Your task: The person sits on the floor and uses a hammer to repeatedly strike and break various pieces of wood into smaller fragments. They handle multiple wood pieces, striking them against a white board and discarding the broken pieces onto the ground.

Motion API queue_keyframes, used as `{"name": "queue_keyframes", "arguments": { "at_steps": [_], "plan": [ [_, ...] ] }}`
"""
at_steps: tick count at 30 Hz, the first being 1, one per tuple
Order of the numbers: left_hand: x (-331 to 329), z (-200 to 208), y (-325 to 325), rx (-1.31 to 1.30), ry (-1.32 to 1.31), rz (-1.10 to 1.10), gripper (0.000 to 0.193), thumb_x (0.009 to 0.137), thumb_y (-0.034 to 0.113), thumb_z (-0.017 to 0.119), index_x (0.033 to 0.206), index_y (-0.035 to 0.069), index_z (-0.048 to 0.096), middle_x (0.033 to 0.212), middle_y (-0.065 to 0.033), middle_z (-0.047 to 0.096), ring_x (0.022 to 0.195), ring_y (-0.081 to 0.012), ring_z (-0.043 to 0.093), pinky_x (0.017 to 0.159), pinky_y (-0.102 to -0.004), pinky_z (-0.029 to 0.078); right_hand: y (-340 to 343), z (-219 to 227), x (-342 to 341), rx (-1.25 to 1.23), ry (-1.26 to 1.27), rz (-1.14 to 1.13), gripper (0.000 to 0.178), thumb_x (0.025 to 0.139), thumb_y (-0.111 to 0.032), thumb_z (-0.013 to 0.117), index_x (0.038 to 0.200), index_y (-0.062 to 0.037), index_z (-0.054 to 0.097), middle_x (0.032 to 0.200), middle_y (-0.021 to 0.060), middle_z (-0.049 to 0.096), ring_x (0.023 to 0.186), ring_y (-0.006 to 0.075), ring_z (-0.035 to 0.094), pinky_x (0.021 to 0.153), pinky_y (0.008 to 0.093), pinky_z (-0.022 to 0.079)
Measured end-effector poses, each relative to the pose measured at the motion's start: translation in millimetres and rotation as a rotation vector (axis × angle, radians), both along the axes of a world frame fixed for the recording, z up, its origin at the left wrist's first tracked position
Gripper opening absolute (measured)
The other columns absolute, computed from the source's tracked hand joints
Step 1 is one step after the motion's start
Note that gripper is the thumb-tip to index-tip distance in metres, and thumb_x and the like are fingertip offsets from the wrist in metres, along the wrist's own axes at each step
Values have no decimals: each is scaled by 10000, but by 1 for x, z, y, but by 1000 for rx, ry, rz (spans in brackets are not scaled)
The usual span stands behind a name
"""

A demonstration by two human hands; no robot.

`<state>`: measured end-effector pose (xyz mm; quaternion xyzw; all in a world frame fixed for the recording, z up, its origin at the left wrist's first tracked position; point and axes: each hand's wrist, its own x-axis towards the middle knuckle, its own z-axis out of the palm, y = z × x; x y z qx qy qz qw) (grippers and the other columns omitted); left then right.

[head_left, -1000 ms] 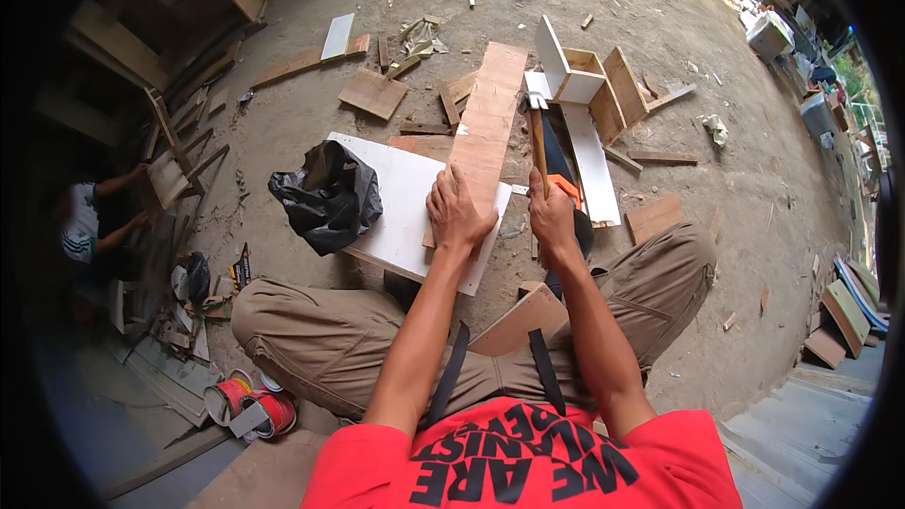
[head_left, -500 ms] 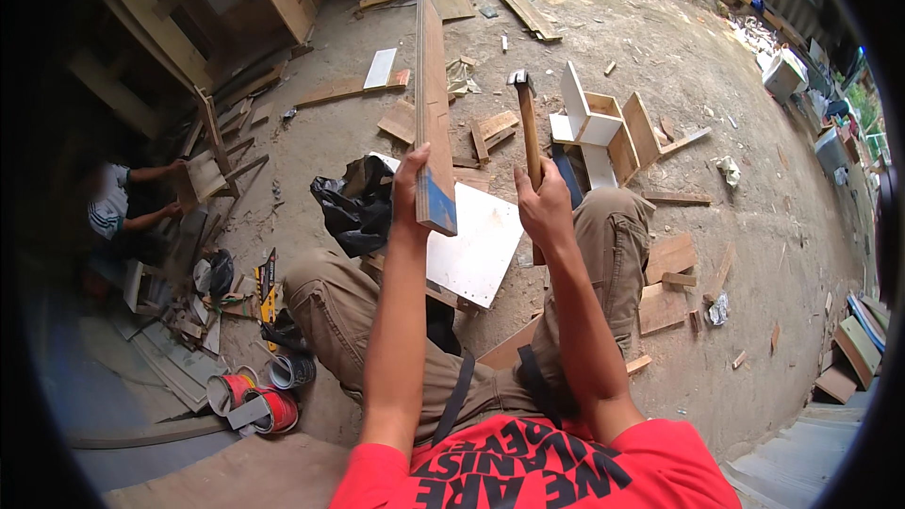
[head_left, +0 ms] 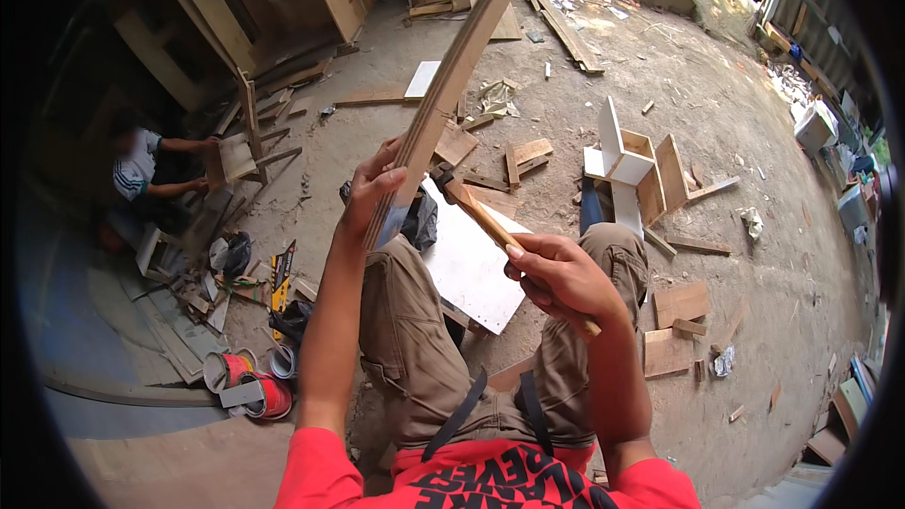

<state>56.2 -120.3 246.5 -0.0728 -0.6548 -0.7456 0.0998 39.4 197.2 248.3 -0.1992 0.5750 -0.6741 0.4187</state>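
My left hand (head_left: 373, 187) is closed around the lower part of a long wooden plank (head_left: 451, 85), raised and tilted so its far end leans to the upper right. A blue patch colours the plank's near end. In my right hand (head_left: 556, 275) is a hammer (head_left: 481, 214), gripped by its wooden handle. The hammer's dark metal head is close beside the plank, just right of my left hand; I cannot tell if it touches. Below the hammer, a white board (head_left: 467, 269) lies between my knees, with a black plastic bag (head_left: 421, 222) partly hidden behind the plank.
At the left, another person (head_left: 141, 170) holds a small wooden frame piece (head_left: 236, 158). Red paint cans (head_left: 269, 396) and a yellow-and-black saw (head_left: 281, 278) lie nearer. A white-and-wood box assembly (head_left: 630, 165) stands at the right, with wood offcuts (head_left: 681, 304) scattered on the ground.
The plank has swung from nearly upright to leaning right, and my left hand has shifted left. The hammer has tipped left, bringing its head beside the plank. The view has turned slightly.
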Motion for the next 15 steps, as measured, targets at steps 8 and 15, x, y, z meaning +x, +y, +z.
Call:
{"name": "queue_keyframes", "arguments": {
  "at_steps": [8, 15],
  "plan": [
    [-15, -8, 8, -298, 56, -318, 783, 650, 303, 765, 1374, 42, 620, 1480, -182, 498, 1347, -287, 501, 1141, -408, 391, 56, 17, -27, -67, -452, 217, 439, 1043, -265, 536, 1338, 61, 532, 843, 26, 521, 495, 4, 382, 315, 156, 304],
    [-24, -26, 5, -262, 21, -370, 766, 657, 313, 773, 1359, 39, 634, 1459, -191, 530, 1307, -276, 535, 1108, -426, 423, 74, 2, -27, -225, -611, 173, 547, 1069, -221, 471, 1449, 142, 317, 850, 47, 446, 466, 4, 364, 285, 158, 342]
  ]
}}
